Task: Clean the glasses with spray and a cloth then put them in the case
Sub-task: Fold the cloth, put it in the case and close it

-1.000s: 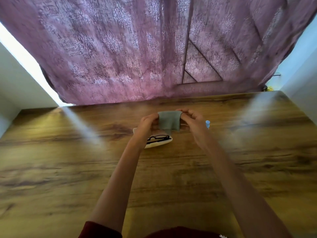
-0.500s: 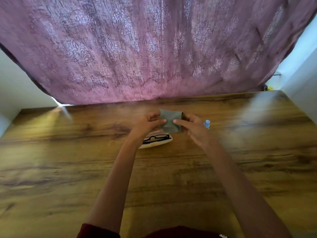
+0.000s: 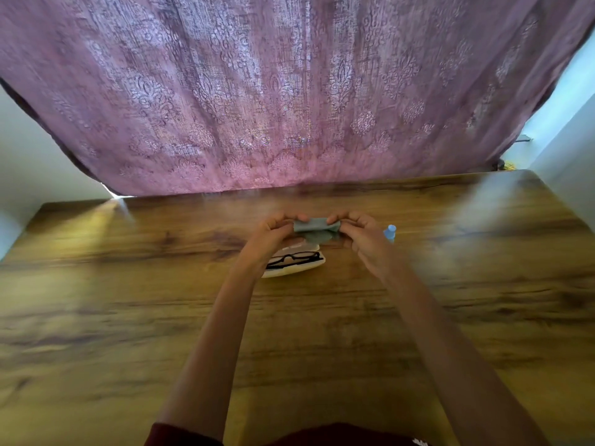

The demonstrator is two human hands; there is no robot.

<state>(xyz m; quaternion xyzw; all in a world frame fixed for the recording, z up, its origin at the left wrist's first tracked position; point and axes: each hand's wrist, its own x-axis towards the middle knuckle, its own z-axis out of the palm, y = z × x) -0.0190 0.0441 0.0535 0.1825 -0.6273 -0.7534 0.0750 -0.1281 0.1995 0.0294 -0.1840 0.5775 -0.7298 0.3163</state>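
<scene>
The left hand (image 3: 267, 235) and the right hand (image 3: 363, 236) each pinch one end of the cloth (image 3: 317, 228), probably to fold it. Below, toward the tabletop's (image 3: 128, 317) far edge, the glasses (image 3: 294, 258) lie in the open case (image 3: 289, 272), the spray bottle (image 3: 390, 232) beside it.

Mauve patterned curtain (image 3: 289, 91) fills the whole back, hanging in folds, backlit. Directly below it: wood-grain worktop (image 3: 96, 317), brown with dark streaks, far edge meeting the curtain's hem. Left of the curtain, plain white wall (image 3: 29, 169); right of it, pale bluish-white wall (image 3: 566, 149). Bright daylight sliver (image 3: 111, 192) at the curtain's lower-left corner. Soft light patches on the worktop below both curtain corners.
</scene>
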